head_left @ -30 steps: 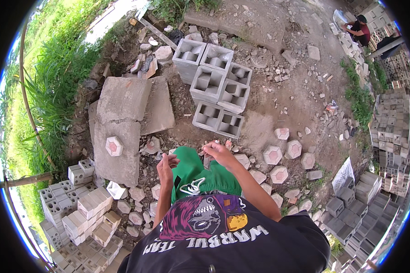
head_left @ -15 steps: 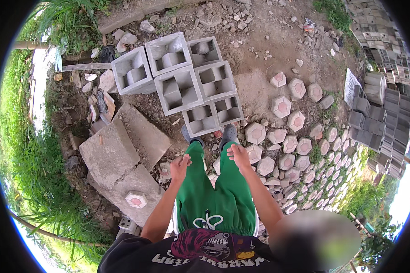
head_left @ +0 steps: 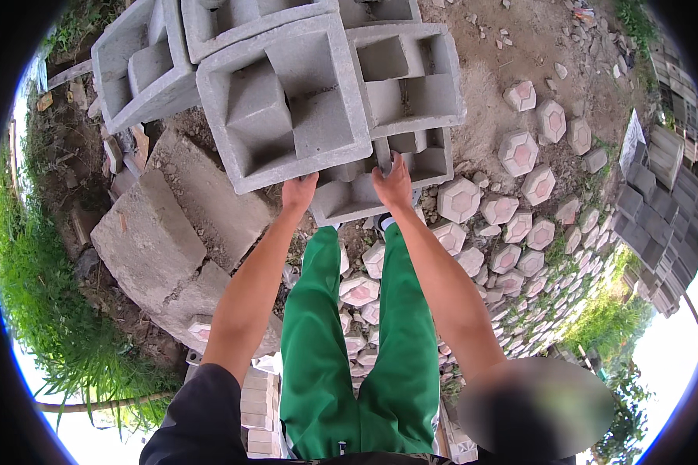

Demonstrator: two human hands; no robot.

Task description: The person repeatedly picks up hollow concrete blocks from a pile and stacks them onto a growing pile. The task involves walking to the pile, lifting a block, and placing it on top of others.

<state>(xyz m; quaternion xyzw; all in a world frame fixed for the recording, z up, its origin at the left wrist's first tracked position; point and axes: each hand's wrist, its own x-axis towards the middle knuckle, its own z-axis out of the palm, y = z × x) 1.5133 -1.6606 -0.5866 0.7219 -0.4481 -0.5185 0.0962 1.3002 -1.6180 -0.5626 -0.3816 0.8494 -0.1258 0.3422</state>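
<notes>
Several grey hollow concrete blocks stand close together before me, cavities facing up. At the near side is a low front block (head_left: 350, 203), partly covered from view by a larger-looking concrete block (head_left: 318, 124) behind it. My left hand (head_left: 301, 191) is closed at the front block's left side, its fingertips hidden at the block edges. My right hand (head_left: 393, 186) curls its fingers over the wall at the right side of the same block. Both arms reach straight forward.
Another block (head_left: 407, 81) stands right of the large one, and a tilted block (head_left: 143, 66) to the left. Broken concrete slabs (head_left: 159, 225) lie at left. Hexagonal pavers (head_left: 459, 199) cover the ground at right, near stacked grey blocks (head_left: 644, 194). Rubble and grass border the left.
I have bent forward, so the blocks appear nearer. Both hands have moved from in front of my legs to the near block and closed on it.
</notes>
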